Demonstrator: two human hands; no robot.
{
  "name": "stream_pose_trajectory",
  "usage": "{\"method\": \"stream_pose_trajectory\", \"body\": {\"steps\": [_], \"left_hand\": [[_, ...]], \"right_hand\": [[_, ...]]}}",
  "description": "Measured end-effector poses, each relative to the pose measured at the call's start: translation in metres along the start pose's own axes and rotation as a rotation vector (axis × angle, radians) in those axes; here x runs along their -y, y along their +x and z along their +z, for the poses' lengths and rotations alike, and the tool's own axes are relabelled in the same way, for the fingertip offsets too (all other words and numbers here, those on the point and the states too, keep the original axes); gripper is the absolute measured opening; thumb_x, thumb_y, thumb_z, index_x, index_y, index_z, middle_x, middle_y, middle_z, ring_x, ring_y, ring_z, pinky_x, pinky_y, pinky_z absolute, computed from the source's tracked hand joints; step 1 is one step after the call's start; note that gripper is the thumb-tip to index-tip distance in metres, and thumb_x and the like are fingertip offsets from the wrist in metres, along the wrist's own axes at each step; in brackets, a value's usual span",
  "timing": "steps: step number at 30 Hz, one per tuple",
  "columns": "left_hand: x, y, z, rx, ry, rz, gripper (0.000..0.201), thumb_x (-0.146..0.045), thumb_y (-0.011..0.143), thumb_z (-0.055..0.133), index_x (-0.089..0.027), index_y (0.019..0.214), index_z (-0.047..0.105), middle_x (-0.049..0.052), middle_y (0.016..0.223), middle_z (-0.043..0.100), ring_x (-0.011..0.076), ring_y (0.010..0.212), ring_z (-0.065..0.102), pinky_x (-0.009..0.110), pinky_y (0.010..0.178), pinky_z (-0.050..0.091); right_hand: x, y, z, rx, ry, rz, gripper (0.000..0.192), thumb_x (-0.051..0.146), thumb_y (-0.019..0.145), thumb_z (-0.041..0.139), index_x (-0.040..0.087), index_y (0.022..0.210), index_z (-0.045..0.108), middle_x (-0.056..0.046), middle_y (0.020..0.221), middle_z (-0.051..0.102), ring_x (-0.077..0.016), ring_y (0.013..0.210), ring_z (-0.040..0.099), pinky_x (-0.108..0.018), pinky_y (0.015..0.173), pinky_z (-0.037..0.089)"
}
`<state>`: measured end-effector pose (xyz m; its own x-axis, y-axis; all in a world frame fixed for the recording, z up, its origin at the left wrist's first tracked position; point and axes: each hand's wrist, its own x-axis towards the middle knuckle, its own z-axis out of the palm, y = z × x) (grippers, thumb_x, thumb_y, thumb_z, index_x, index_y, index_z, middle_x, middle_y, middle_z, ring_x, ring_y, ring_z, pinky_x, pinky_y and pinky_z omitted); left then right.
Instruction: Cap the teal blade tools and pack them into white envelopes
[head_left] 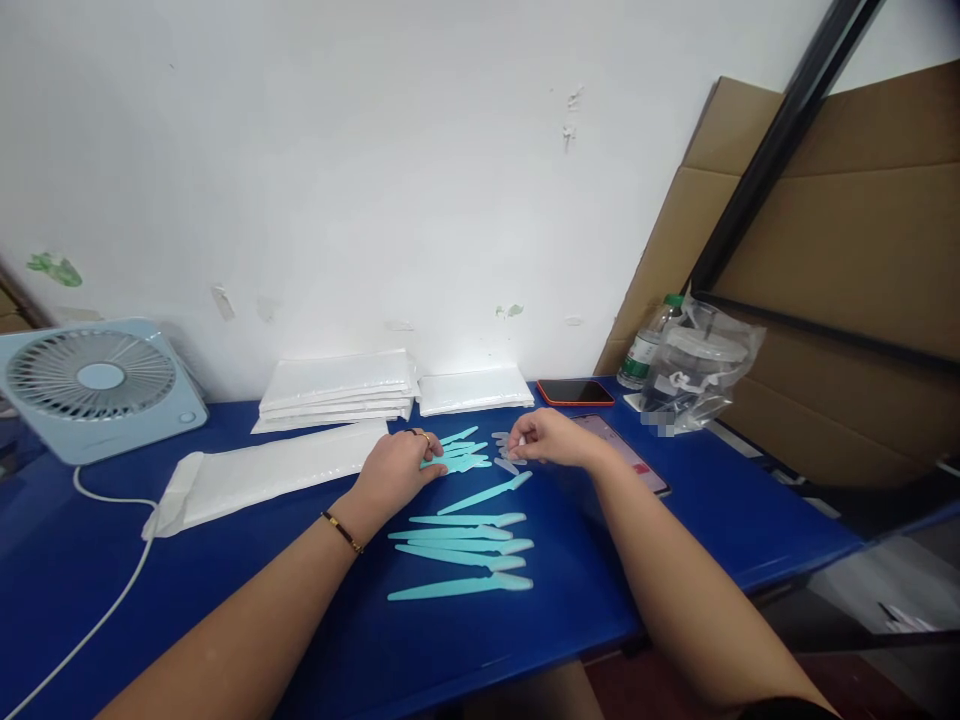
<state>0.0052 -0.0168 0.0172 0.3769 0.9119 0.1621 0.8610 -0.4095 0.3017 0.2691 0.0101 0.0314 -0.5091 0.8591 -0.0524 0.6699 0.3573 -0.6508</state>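
Observation:
Several slim teal plastic razors with clear caps lie on the blue table [225,600]. A row of capped razors [465,550] lies side by side near me. A looser pile of teal razors [461,452] sits farther back. My left hand [397,468] rests palm down on that pile, touching the handles. My right hand [547,438] has its fingertips pinched on a small clear cap [517,450], beside a few loose clear caps [502,440]. One more razor [487,492] lies slanted between the pile and the row.
White padded mailers are stacked at the back [337,385] and one lies flat at left [262,475]. A pale blue fan [97,385] with a white cable stands far left. Two phones [575,391], a water bottle [645,350], a bagged container [697,370] and cardboard are at right.

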Motion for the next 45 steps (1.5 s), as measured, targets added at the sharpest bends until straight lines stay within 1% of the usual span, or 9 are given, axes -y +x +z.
{"method": "stream_pose_trajectory", "body": {"steps": [6,10,16,20,22,26,29,38,45], "left_hand": [[-0.02,-0.009,0.005,0.065,-0.08,0.127,0.03,-0.051,0.077,0.053,-0.023,0.081,0.064,0.0,0.08,0.065,0.0161,0.071,0.058,0.025,0.058,0.036],[-0.019,-0.008,0.011,0.117,-0.046,0.165,0.022,-0.042,0.076,0.057,-0.023,0.081,0.066,0.001,0.082,0.067,0.0172,0.074,0.059,0.026,0.062,0.037],[0.0,-0.001,0.005,0.137,-0.022,0.036,0.017,-0.038,0.074,0.059,-0.023,0.075,0.065,0.001,0.077,0.065,0.0177,0.073,0.058,0.026,0.059,0.036],[0.001,-0.003,-0.004,0.029,0.005,0.012,0.029,-0.044,0.068,0.064,-0.023,0.088,0.064,0.001,0.084,0.064,0.0195,0.081,0.057,0.027,0.064,0.038],[-0.006,-0.006,-0.006,0.012,-0.006,0.073,0.032,-0.048,0.068,0.064,-0.024,0.089,0.064,0.001,0.086,0.063,0.0196,0.084,0.056,0.028,0.067,0.038],[-0.021,-0.013,-0.007,0.165,-0.061,0.219,0.027,-0.049,0.073,0.059,-0.024,0.078,0.067,0.0,0.08,0.064,0.0172,0.08,0.056,0.026,0.067,0.037],[-0.026,-0.016,-0.006,0.234,-0.059,0.243,0.024,-0.047,0.072,0.061,-0.024,0.076,0.067,-0.001,0.077,0.065,0.0159,0.077,0.056,0.026,0.069,0.035],[-0.018,-0.01,0.0,0.216,-0.022,0.176,0.022,-0.039,0.077,0.057,-0.021,0.068,0.065,0.0,0.071,0.067,0.0162,0.074,0.057,0.028,0.069,0.034],[-0.009,-0.005,-0.011,0.088,0.016,0.11,0.024,-0.045,0.076,0.057,-0.023,0.077,0.067,0.001,0.082,0.065,0.0182,0.083,0.056,0.028,0.07,0.035]], "right_hand": [[0.005,-0.002,0.002,0.158,-0.214,-0.144,0.024,0.036,0.059,0.074,0.018,0.075,0.072,0.0,0.069,0.064,-0.0119,0.061,0.054,-0.021,0.055,0.036],[0.008,0.004,0.014,0.195,-0.196,-0.147,0.026,0.041,0.062,0.072,0.018,0.074,0.07,0.001,0.063,0.06,-0.0107,0.057,0.051,-0.02,0.05,0.033],[0.0,0.005,0.008,0.089,-0.192,-0.064,0.02,0.035,0.064,0.071,0.017,0.071,0.07,0.0,0.064,0.062,-0.0109,0.058,0.051,-0.021,0.051,0.033],[0.002,-0.002,-0.002,-0.042,-0.15,-0.008,0.024,0.035,0.064,0.071,0.016,0.077,0.07,-0.002,0.072,0.065,-0.0121,0.063,0.054,-0.02,0.054,0.036],[0.01,-0.006,-0.002,0.033,-0.132,-0.064,0.027,0.039,0.064,0.07,0.016,0.079,0.07,-0.001,0.07,0.064,-0.0115,0.061,0.053,-0.02,0.053,0.035],[0.025,-0.007,0.01,0.323,-0.143,-0.164,0.03,0.04,0.06,0.074,0.017,0.079,0.07,0.001,0.067,0.06,-0.0098,0.059,0.051,-0.019,0.051,0.036],[0.03,-0.004,0.02,0.38,-0.19,-0.162,0.028,0.037,0.059,0.075,0.016,0.077,0.069,0.002,0.069,0.059,-0.0086,0.058,0.051,-0.018,0.05,0.035],[0.024,-0.004,0.012,0.27,-0.211,-0.139,0.021,0.035,0.065,0.071,0.016,0.073,0.068,0.002,0.062,0.058,-0.0095,0.056,0.049,-0.02,0.049,0.033],[0.009,-0.004,-0.002,0.017,-0.153,-0.003,0.015,0.027,0.068,0.064,0.016,0.076,0.07,-0.002,0.071,0.067,-0.0128,0.063,0.057,-0.021,0.055,0.038]]}}
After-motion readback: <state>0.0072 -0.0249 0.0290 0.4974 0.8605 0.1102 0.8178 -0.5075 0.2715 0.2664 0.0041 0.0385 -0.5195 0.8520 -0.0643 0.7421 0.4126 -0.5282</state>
